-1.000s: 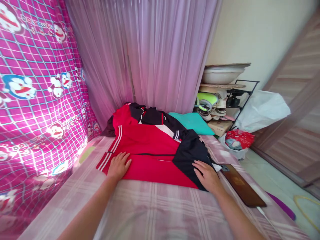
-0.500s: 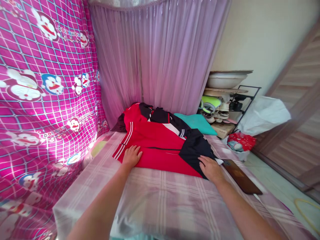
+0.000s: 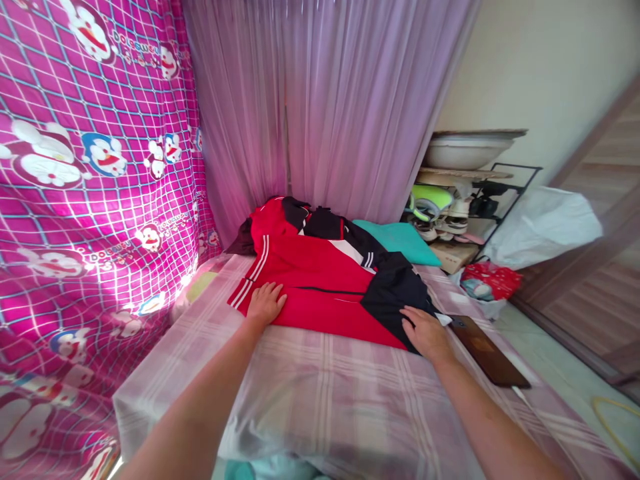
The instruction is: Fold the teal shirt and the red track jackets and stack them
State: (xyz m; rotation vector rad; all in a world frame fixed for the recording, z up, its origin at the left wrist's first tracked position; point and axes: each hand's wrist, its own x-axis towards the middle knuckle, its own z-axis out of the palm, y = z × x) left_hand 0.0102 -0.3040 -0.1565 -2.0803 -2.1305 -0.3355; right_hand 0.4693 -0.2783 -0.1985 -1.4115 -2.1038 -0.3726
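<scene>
A red and black sports top (image 3: 320,270) lies spread flat in front of me, its white-striped hem toward the left and its black part toward the right. My left hand (image 3: 267,303) rests on the red cloth close to that hem, fingers stretched out and palm down. On the black end, my right hand (image 3: 424,330) lies flat with its fingers extended. Just beyond my right fingers, a bit of white (image 3: 443,319) pokes out by the cloth. Behind the top is a heap of other red and black clothes (image 3: 275,219).
The plaid bedsheet (image 3: 320,393) carries a brown phone (image 3: 487,352) with a white cable, at right. A teal cloth (image 3: 400,241) lies at the back. Past the right edge stand a shoe rack (image 3: 517,177) and a white bag (image 3: 545,223). A pink patterned curtain (image 3: 125,220) hangs left.
The view has tilted down and shifted slightly. Both hands remain flat on the top at nearly the same spots, and the cloth looks unchanged.
</scene>
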